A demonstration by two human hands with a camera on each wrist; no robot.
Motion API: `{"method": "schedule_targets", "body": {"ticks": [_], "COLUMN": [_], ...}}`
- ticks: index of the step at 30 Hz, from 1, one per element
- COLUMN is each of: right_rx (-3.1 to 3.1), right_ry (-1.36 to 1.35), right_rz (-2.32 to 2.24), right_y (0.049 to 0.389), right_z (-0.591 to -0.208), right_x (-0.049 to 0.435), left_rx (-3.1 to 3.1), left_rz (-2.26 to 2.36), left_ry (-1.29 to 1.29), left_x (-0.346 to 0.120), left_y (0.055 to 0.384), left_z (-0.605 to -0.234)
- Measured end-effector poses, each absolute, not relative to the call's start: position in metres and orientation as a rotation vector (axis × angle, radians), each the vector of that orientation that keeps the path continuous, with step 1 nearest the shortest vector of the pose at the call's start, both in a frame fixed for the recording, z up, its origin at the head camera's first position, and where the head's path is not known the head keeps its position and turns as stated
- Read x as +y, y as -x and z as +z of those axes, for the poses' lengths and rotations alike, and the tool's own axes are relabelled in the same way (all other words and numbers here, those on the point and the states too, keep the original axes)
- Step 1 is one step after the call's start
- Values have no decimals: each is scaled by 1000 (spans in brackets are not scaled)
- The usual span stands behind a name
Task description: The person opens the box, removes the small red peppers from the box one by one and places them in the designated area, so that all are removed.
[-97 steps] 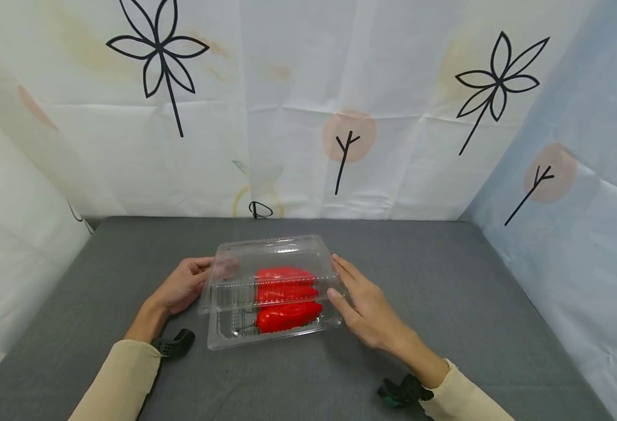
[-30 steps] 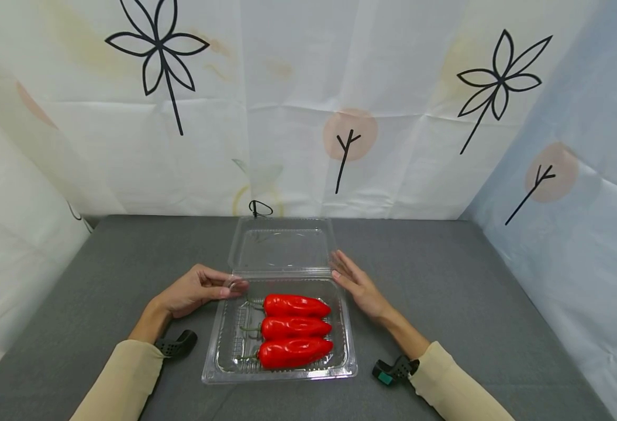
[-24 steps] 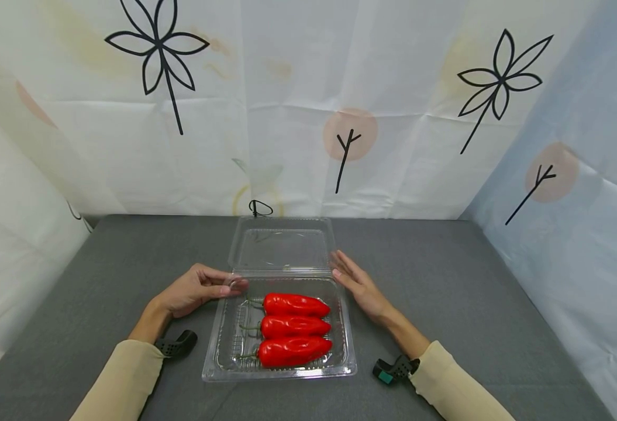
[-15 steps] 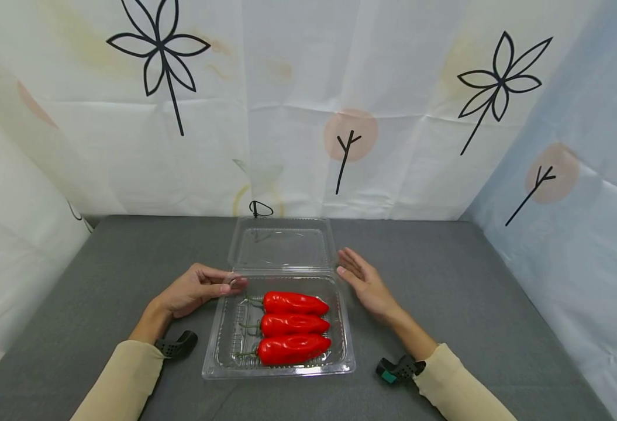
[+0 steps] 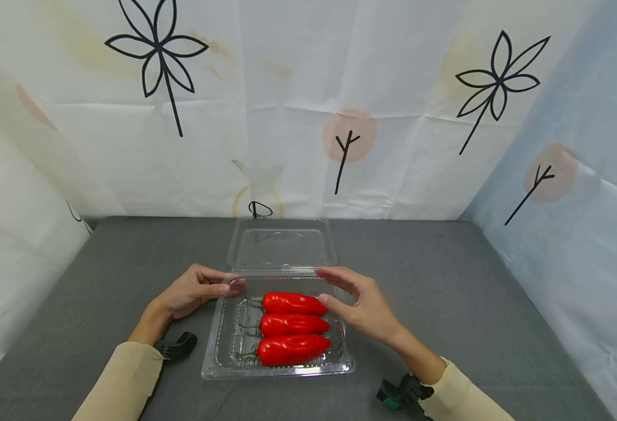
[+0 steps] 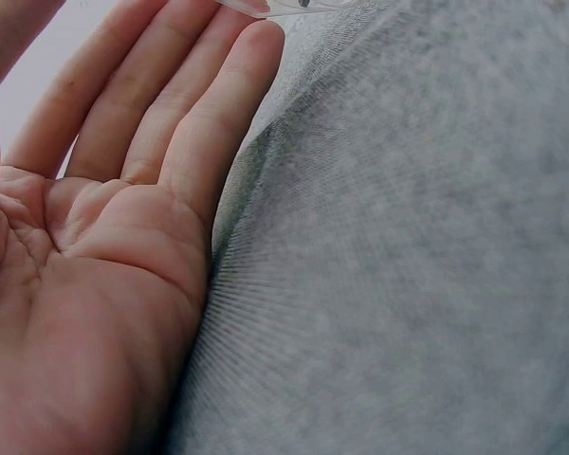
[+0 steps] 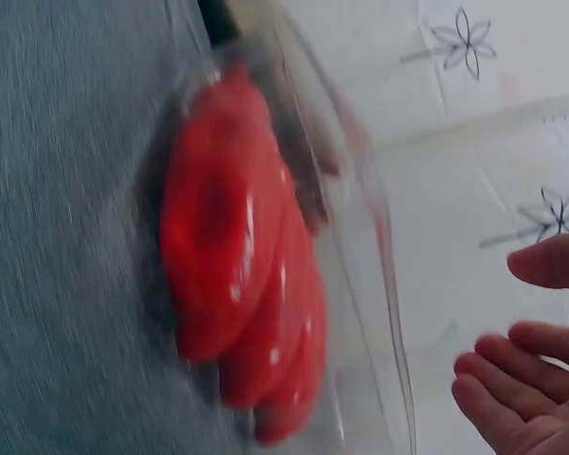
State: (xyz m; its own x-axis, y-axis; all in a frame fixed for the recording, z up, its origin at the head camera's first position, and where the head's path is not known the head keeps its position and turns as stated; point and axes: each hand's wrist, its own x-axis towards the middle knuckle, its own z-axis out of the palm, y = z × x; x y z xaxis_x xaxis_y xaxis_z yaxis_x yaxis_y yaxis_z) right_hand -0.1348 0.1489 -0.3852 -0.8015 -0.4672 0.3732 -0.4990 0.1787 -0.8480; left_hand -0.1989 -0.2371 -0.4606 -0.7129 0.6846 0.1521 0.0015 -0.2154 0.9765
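Three long red peppers [image 5: 293, 324] with thin green stems lie side by side in a clear plastic clamshell container [image 5: 219, 365], stems pointing left. The container's lid [image 5: 282, 245] is folded back flat behind it. My left hand [image 5: 195, 291] holds the container's back left corner, thumb on the near side and fingertips seen through the plastic; in the left wrist view its fingers [image 6: 209, 114] stretch out to the clear edge. My right hand [image 5: 363, 304] hovers over the container's back right part, thumb and fingers spread apart, the thumb tip overlapping the farthest pepper's tip.
The container rests on a table with a grey cloth [image 5: 445, 304]. Behind stands a white curtain [image 5: 297, 117] with printed flowers, and a bluish curtain [image 5: 592, 222] borders the right. Black straps [image 5: 405, 392] sit on both wrists.
The lid has swung from over the peppers to lying back. My right hand has since moved from the hinge's right end inward over the container. My left hand keeps its hold.
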Motion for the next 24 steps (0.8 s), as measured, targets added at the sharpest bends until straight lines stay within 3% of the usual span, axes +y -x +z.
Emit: {"method": "schedule_targets", "body": {"ticks": [11,24], "right_rx": [-2515,-2673], "right_ry": [-1392,-1508], "right_rz": [1744,1345], "right_y": [119,114], "right_z": [-392,-399], "right_x": [135,130], "left_rx": [1566,1558], "left_rz": [1977,1985], "left_ry": [-842,-841], "left_x": [-236,-236], "left_y": [199,198], "left_z": [-460,-460]}}
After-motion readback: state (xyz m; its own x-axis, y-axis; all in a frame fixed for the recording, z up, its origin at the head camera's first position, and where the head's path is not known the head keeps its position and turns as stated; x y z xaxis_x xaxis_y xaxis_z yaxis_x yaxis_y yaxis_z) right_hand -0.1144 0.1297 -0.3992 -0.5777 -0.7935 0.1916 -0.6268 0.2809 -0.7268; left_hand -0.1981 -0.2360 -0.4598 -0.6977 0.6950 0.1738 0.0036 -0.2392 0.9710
